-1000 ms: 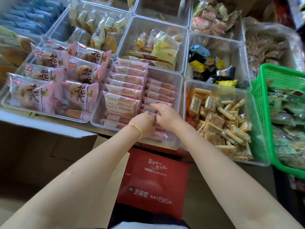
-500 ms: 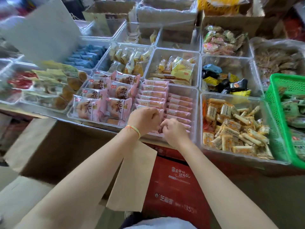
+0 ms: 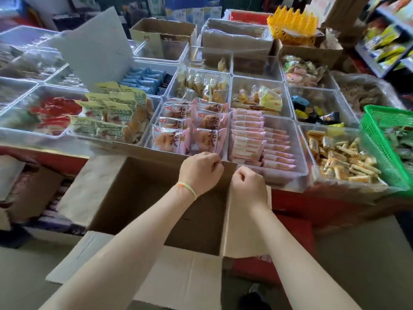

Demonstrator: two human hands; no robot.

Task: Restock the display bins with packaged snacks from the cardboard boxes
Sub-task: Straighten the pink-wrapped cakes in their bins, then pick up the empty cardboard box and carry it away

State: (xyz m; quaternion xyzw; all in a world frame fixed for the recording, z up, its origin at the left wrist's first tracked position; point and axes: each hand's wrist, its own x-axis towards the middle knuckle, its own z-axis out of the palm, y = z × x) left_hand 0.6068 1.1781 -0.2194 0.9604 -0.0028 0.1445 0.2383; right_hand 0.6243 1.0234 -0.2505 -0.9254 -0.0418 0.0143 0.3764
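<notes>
Pink slim snack packs (image 3: 257,139) sit stacked in two neat columns inside a clear display bin (image 3: 299,151) on the table's front row, just right of centre. Left of it, another clear bin (image 3: 152,139) holds larger pink pastry packs (image 3: 196,126) printed with big dark Chinese characters; six show plainly. Further left, pale green-labelled packs (image 3: 111,113) pile up, writing too blurred to read. Right of the slim packs, a bin of golden stick snacks (image 3: 342,157), then a green mesh basket (image 3: 380,135) at the edge.

Down in front, an open brown cardboard box (image 3: 138,193) stands against the table, flaps spread, its far wall blocking the bins' front edge. Both hands hover over that far rim. Left hand (image 3: 200,170), a yellow-green band (image 3: 188,189) at the wrist, fingers curled in with tips together; holding anything? Cannot tell. Right hand (image 3: 248,184) is clenched in a loose fist, nothing visible in it.

Behind, two more cardboard boxes (image 3: 163,34) and a yellow crate (image 3: 292,23).
</notes>
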